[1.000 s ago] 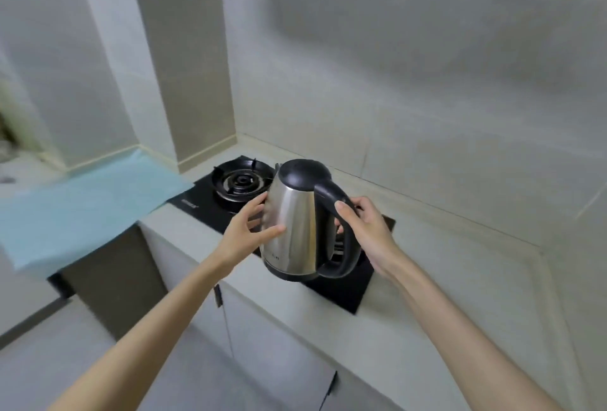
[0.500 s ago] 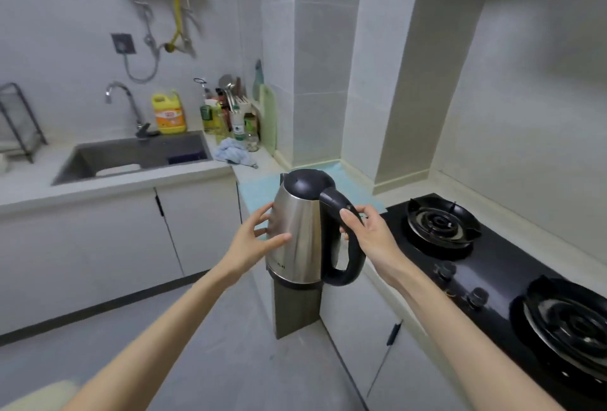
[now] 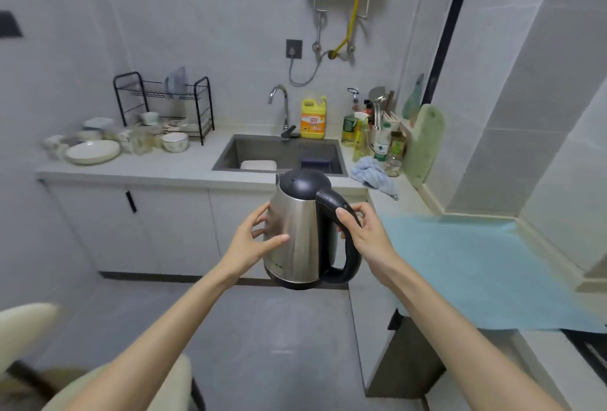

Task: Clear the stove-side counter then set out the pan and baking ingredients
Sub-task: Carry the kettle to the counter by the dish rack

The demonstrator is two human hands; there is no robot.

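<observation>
The kettle (image 3: 300,233) has swung away from the stove and now hangs in front of the sink (image 3: 262,149). The right hand (image 3: 364,234) has its fingers wrapped around the handle. The left hand (image 3: 251,241) steadies the steel side with spread fingers. Clearing is under way, and the kettle probably goes to the table (image 3: 164,165) beside the sink.

One silver steel kettle with black lid and handle (image 3: 295,233) is counted. Two bare hands are counted: one left hand (image 3: 249,243) and one right hand (image 3: 364,236). On the grey desk (image 3: 184,169), one dark sunken sink (image 3: 236,151), one curved chrome tap (image 3: 279,98), one yellow detergent jug (image 3: 313,119) and one black wire dish rack (image 3: 200,105) are found. One pale blue mat (image 3: 476,272), one crumpled blue cloth (image 3: 374,174) and one green cutting board (image 3: 423,144) are also counted. The crockery is too blurred to be numbered.
</observation>
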